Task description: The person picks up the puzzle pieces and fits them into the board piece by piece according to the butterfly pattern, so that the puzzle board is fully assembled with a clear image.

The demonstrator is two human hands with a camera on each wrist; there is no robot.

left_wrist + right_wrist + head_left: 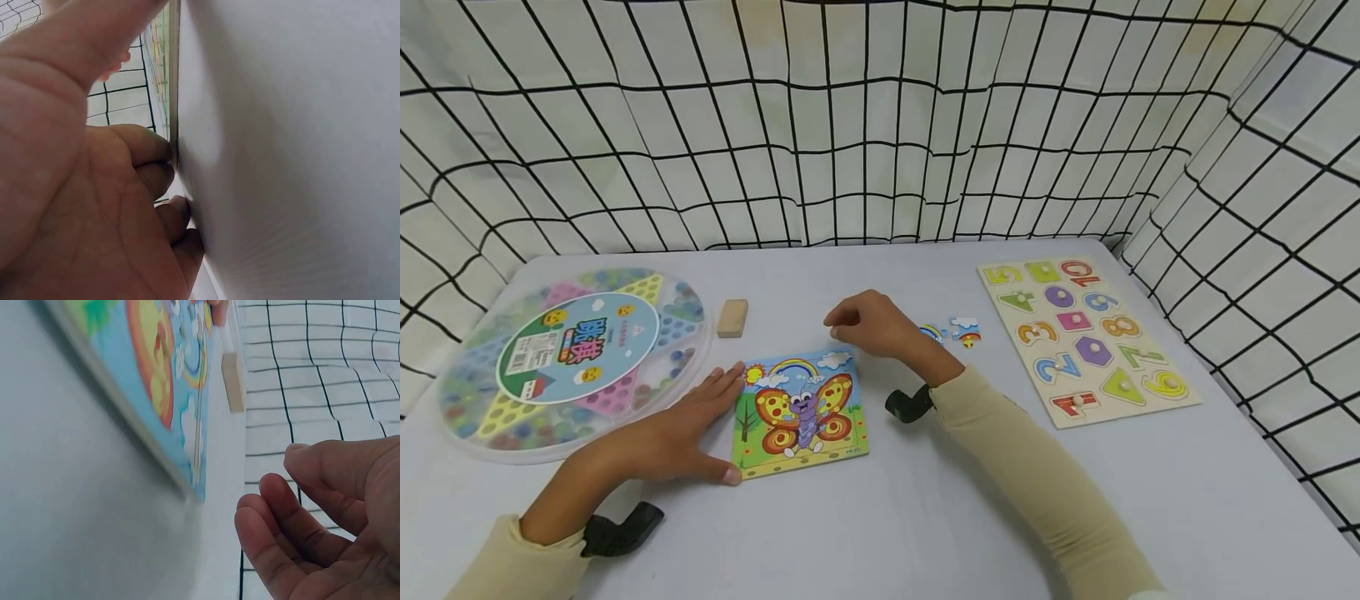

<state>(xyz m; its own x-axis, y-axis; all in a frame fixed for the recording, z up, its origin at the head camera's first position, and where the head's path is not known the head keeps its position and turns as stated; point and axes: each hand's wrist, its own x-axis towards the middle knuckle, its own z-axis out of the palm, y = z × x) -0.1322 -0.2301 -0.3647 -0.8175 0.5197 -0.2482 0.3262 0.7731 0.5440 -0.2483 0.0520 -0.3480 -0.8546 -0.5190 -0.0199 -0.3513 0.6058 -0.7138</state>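
Note:
A butterfly puzzle board point(805, 417) lies on the white table in front of me in the head view. My left hand point(677, 429) rests along its left side, thumb near the lower left corner and fingertips at the upper left edge. In the left wrist view those fingertips point(178, 209) sit right at the board's edge. My right hand point(880, 325) hovers by the upper right corner, its fingers loosely bent. The right wrist view shows a gap between thumb and fingers, with nothing held. Two small picture pieces point(966, 331) lie to the right, one partly hidden behind this hand.
A wooden block point(732, 318) stands behind the board. To the left lies a round, clear Chinese checkers case point(580, 354) with marbles. A number and shape peg board point(1086, 342) is at the right. Black wire mesh point(865, 150) rises along the table's back and right side.

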